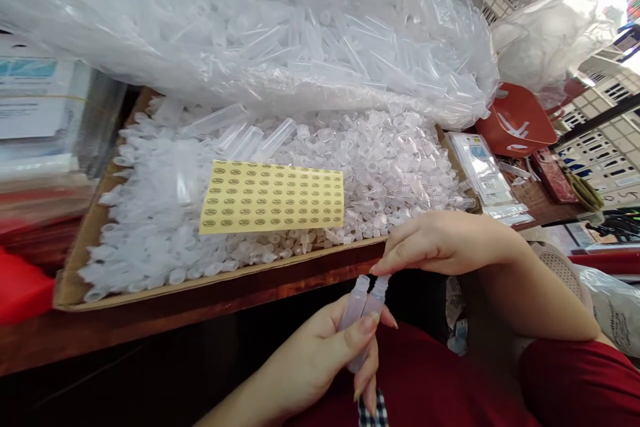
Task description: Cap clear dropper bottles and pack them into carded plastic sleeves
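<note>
My left hand [333, 353] is closed around two small translucent plastic bottles [355, 307] side by side, their threaded necks uncapped and pointing up. Over the neck of the right-hand bottle [376, 297], the fingertips of my right hand [435, 243] are pressed together. Whatever they pinch there, if anything, is too small to make out. Just beyond my hands is a shallow cardboard box [75, 267] full of small clear plastic caps [165, 233] and clear threaded fittings [385, 160]. A yellow sheet of oval stickers [273, 197] lies across these parts, with several clear tubes [250, 140] behind it.
A big clear bag [300, 33] of plastic tubes rests over the box's far side. Left are stacked plastic packets [40, 107] and a red object [23, 287]. Right are flat packages [485, 170], an orange-red bin [520, 120], a tape roll [585, 193] and white baskets [605, 147].
</note>
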A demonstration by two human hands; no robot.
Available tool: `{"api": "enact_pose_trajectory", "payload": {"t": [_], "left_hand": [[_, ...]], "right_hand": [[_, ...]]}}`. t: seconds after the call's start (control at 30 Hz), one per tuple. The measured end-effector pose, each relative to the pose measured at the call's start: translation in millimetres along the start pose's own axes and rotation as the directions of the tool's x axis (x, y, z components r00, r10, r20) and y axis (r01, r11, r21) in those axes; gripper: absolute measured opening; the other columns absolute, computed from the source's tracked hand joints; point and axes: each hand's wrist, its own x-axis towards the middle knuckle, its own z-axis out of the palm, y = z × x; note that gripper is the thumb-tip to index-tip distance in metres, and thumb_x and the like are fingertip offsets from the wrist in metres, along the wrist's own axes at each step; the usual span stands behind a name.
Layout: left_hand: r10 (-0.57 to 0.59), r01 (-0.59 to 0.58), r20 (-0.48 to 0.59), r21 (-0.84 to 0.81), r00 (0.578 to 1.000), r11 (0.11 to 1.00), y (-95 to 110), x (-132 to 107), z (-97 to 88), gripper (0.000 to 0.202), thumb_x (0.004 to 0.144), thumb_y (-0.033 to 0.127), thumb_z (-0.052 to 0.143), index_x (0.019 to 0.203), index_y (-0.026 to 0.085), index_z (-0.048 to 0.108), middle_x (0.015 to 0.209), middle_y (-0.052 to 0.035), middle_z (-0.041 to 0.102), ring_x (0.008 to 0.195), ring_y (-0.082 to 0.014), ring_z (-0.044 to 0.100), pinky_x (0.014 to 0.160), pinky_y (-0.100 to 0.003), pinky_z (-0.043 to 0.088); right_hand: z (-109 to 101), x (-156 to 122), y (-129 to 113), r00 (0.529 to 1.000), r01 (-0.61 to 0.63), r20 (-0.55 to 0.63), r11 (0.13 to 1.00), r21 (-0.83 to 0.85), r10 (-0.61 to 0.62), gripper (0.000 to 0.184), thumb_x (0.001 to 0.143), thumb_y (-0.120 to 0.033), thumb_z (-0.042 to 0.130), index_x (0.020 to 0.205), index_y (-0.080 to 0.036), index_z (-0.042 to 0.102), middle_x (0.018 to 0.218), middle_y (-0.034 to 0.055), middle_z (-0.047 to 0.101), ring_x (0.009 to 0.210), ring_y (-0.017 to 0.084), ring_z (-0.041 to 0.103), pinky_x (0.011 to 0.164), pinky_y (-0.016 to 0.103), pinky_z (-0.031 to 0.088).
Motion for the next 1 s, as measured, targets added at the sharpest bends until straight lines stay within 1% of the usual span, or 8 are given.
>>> {"api": "enact_pose_trajectory", "payload": {"t": [0.13,0.33,0.53,0.67,0.73,0.9,0.93,1.0], "left_hand": [[-0.066,0.067,-0.022,0.065,0.998,0.996,4.3,1.8,3.6,0.04,0.081,0.056,0.061,0.091,0.017,0.061,0.043,0.0065,0.053,0.039,-0.0091,0.055,0.043,-0.016,0.04],[-0.095,0.109,-0.088,0.172,0.992,0.979,7.0,5.0,9.6,0.046,0.08,0.06,0.06,0.089,0.015,0.063,0.04,0.0072,0.049,0.033,-0.0048,0.035,0.04,-0.017,0.026],[-0.085,0.123,-0.161,0.245,0.983,0.962,-0.3,4.9,9.4,0.05,0.077,0.062,0.062,0.09,0.014,0.062,0.039,0.0075,0.048,0.034,-0.0059,0.03,0.042,-0.022,0.02],[-0.077,0.114,-0.138,0.279,0.987,0.953,-2.6,6.6,5.3,0.048,0.079,0.06,0.06,0.089,0.014,0.062,0.038,0.0075,0.048,0.033,-0.006,0.03,0.04,-0.023,0.019],[-0.066,0.098,-0.127,0.268,0.99,0.959,-2.2,8.3,3.9,0.047,0.08,0.06,0.059,0.089,0.014,0.062,0.037,0.0076,0.048,0.032,-0.0056,0.029,0.039,-0.022,0.019],[-0.017,0.031,-0.103,0.137,0.995,0.99,0.8,11.6,7.4,0.046,0.081,0.06,0.058,0.088,0.015,0.063,0.038,0.0071,0.049,0.031,-0.0056,0.033,0.037,-0.02,0.024],[-0.017,0.027,-0.088,0.113,0.996,0.993,1.1,12.0,8.8,0.044,0.081,0.059,0.058,0.088,0.016,0.063,0.039,0.0068,0.05,0.031,-0.0057,0.035,0.038,-0.019,0.026],[-0.023,0.027,-0.059,0.072,0.998,0.997,1.4,12.4,10.7,0.041,0.082,0.057,0.06,0.088,0.016,0.063,0.041,0.0059,0.052,0.033,-0.0063,0.042,0.04,-0.018,0.031]], "right_hand": [[-0.9,-2.5,-5.7,0.995,-0.045,0.092,0.998,-0.044,0.049,0.03,0.095,-0.007,0.041,0.112,-0.012,0.065,0.105,0.0083,0.07,0.096,0.013,0.065,0.081,0.02,0.048],[-3.7,-1.3,-22.2,0.962,-0.194,0.15,0.957,-0.217,0.229,0.024,0.093,-0.015,0.05,0.118,-0.015,0.054,0.095,0.0057,0.071,0.074,0.016,0.065,0.058,0.025,0.043],[3.8,0.5,-18.2,0.962,-0.184,0.179,0.975,-0.128,0.205,0.024,0.091,-0.009,0.052,0.115,-0.014,0.051,0.089,0.0054,0.071,0.07,0.014,0.064,0.057,0.023,0.039],[11.9,1.9,-15.6,0.959,-0.186,0.2,0.978,-0.096,0.202,0.025,0.092,-0.009,0.051,0.116,-0.014,0.051,0.09,0.0058,0.072,0.071,0.015,0.065,0.057,0.023,0.04],[13.7,1.6,-14.6,0.959,-0.213,0.173,0.974,-0.082,0.224,0.021,0.092,-0.01,0.051,0.112,-0.015,0.053,0.092,0.0058,0.071,0.072,0.015,0.065,0.059,0.023,0.042],[3.9,-3.3,-9.3,0.958,-0.287,-0.009,0.956,0.058,0.288,0.014,0.093,-0.016,0.052,0.106,-0.017,0.056,0.095,0.0028,0.071,0.081,0.012,0.066,0.069,0.022,0.046],[0.2,-3.2,-7.4,0.953,-0.292,-0.073,0.956,0.02,0.293,0.014,0.093,-0.017,0.051,0.106,-0.017,0.057,0.095,0.0026,0.07,0.083,0.013,0.065,0.071,0.022,0.046],[-7.0,0.4,-3.1,0.931,-0.336,-0.206,0.926,-0.169,0.3,0.014,0.093,-0.017,0.049,0.102,-0.017,0.061,0.096,0.0038,0.068,0.086,0.015,0.063,0.072,0.025,0.045]]}}
